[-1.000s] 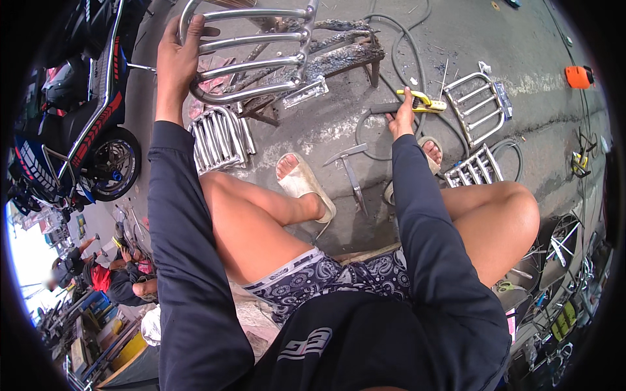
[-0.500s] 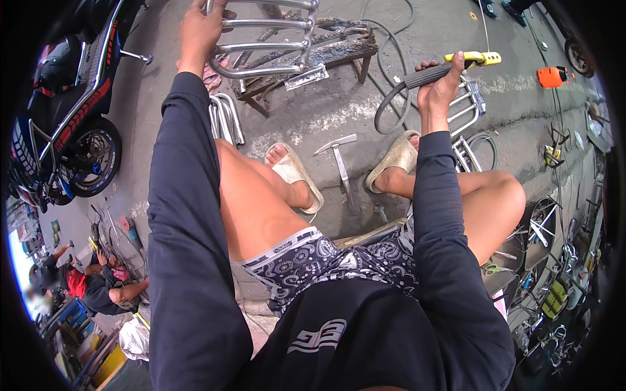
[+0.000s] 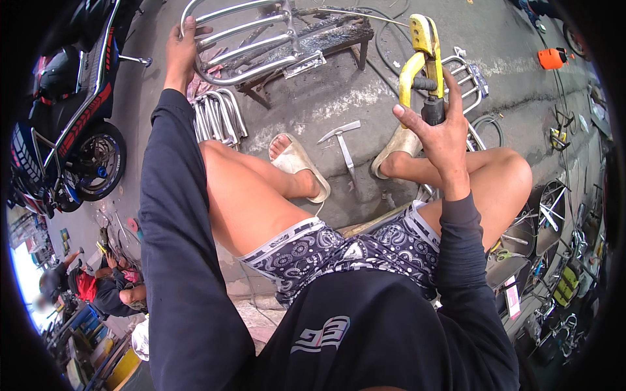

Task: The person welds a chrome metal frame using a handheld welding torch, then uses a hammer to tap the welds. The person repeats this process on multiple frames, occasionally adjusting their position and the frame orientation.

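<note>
My left hand (image 3: 182,55) is closed on the curved end of a shiny tubular metal rack (image 3: 250,50), whose parallel bars tilt over a low, crusted metal stand (image 3: 332,47). In my right hand (image 3: 447,140) is a yellow welding electrode holder (image 3: 422,39) with a dark grip. The fingers wrap its far side while the thumb sticks out to the left. From the holder's jaws a thin welding rod (image 3: 365,15) points left, toward the rack. A chipping hammer (image 3: 343,144) lies on the ground between my sandalled feet.
Bent metal tubes (image 3: 222,117) lie left of the stand. A second tubular rack (image 3: 468,79) rests beyond my right knee, near cables and an orange container (image 3: 552,58). A motorcycle (image 3: 78,137) stands at left; a person (image 3: 111,293) crouches behind it. Tools clutter the right side.
My right hand has turned the electrode holder upright, and the rod has swung from pointing away to pointing left. My left hand has shifted the rack slightly left and tilted it.
</note>
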### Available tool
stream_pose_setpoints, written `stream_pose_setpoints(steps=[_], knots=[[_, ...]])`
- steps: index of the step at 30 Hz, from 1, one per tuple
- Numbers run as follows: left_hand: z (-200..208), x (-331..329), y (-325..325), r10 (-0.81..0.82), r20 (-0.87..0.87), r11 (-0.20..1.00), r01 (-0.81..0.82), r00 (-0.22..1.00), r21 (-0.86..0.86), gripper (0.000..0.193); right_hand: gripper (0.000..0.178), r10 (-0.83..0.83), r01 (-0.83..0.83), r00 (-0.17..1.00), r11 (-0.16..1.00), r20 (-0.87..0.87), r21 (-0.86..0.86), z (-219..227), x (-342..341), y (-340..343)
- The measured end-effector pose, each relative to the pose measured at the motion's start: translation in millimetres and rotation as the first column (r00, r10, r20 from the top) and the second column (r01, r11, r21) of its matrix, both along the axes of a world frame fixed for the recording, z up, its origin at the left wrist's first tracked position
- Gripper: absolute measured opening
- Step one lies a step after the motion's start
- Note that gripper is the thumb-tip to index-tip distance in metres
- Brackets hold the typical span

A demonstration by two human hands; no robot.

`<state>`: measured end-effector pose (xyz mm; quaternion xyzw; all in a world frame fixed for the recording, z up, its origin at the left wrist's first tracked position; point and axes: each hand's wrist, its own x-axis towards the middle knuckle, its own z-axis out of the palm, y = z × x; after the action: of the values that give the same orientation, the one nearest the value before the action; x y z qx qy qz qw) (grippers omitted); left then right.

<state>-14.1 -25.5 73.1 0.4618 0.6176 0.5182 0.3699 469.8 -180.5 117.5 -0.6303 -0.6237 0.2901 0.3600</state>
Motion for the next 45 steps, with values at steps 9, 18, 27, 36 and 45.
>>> stream_pose_setpoints(steps=[9,18,27,36,45], knots=[[-39.4,-53.2,-23.8,0.183,0.147,0.924,-0.119,0.972,-0.365,0.055,0.122,0.198,-0.198,0.971,0.980,0.135,-0.009,-26.9,-3.4,1.0],[-28.0,-48.0,-18.3,0.190,0.066,0.891,-0.144,0.980,-0.431,0.042,0.120,0.176,-0.170,0.980,0.983,0.089,-0.069,-35.0,-5.8,1.0],[-11.6,-41.4,-15.2,0.198,-0.057,0.882,-0.203,0.979,-0.426,0.030,0.119,0.125,-0.122,0.991,0.990,0.039,-0.077,-30.1,-14.0,1.9],[2.8,-36.1,-17.2,0.146,-0.263,0.912,-0.232,0.954,-0.337,0.040,0.105,0.024,-0.027,0.999,0.997,-0.038,-0.077,-44.8,-7.5,-0.2],[36.0,-2.3,-0.2,0.088,0.009,0.961,-0.083,0.996,-0.265,0.034,0.051,-0.467,0.169,0.608,0.866,-0.642,-0.470,-178.0,35.2,82.8]])
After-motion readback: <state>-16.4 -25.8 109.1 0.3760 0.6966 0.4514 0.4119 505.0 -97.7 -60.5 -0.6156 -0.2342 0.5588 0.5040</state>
